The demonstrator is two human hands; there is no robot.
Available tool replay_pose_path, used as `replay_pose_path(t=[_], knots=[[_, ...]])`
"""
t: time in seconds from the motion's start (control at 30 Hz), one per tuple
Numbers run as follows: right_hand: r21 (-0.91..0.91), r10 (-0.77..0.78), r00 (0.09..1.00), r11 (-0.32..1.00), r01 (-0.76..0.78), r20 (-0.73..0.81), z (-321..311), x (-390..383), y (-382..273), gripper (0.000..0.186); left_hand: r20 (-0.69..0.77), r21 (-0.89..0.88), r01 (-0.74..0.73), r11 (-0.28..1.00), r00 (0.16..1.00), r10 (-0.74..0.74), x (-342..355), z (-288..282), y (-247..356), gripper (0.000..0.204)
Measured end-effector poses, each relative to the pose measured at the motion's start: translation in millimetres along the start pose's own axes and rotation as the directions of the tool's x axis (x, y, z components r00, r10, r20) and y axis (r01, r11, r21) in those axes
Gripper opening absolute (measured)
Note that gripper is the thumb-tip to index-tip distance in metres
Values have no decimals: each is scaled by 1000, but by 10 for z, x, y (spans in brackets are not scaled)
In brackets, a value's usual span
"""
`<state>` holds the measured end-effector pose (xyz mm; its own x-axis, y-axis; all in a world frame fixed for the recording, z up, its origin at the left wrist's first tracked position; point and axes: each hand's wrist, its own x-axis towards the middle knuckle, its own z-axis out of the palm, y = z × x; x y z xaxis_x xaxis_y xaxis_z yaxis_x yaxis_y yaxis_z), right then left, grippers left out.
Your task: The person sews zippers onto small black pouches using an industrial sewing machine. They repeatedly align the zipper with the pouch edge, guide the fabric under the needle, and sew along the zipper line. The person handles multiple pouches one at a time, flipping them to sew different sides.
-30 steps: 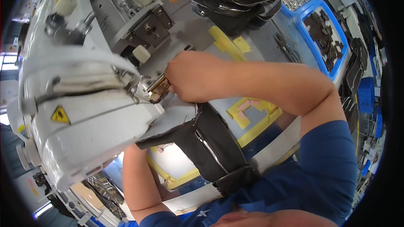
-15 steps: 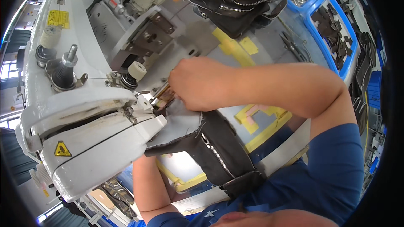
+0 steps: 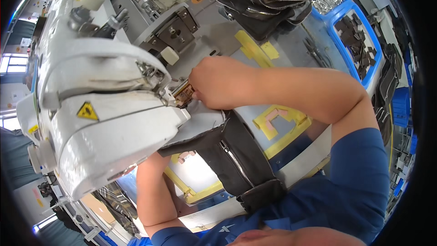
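Observation:
My right hand (image 3: 221, 82) is closed beside the needle end of a white sewing machine (image 3: 123, 123), its knuckles toward the far side. Its fingertips are mostly hidden, so what they pinch does not show. A brass-coloured machine part (image 3: 184, 93) sits right at the fingers. Under and in front of the hand lies a dark fabric bag piece (image 3: 239, 155) with a silver zipper and a pale grey lining (image 3: 200, 120). One side of it runs under the machine head. My left forearm (image 3: 157, 191) reaches up behind the machine head, which hides my left hand.
Stacked dark zippered bags (image 3: 268, 4) lie at the back. Right of them stands a blue tray (image 3: 330, 16) holding metal parts and dark fabric pieces. Scissors or snips (image 3: 316, 52) lie on the table near it. Yellow tape (image 3: 289, 118) marks the tabletop.
The camera view has shifted, so the machine head appears further right and tilted. My right hand stays by the needle end, and more of the brass-coloured part shows. The bag piece has hardly moved.

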<state>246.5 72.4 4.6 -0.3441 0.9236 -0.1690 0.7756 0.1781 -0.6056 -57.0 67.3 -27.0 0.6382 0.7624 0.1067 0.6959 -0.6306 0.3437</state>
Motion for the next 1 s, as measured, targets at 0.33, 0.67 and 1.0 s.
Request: replay_pose_path(t=[0.33,0.67,1.0], knots=[[-60,54,998,997,-52,23,-55,-62,12,25,-196,311,-47,949,974,112,-204,-822,1179,60],[-57,-83,989,995,76,-126,151,31,211,24,21,-167,-355,920,931,364,42,-295,982,48],[-94,-132,972,989,115,-194,112,-47,117,24,92,74,-386,920,921,379,41,-128,967,39]])
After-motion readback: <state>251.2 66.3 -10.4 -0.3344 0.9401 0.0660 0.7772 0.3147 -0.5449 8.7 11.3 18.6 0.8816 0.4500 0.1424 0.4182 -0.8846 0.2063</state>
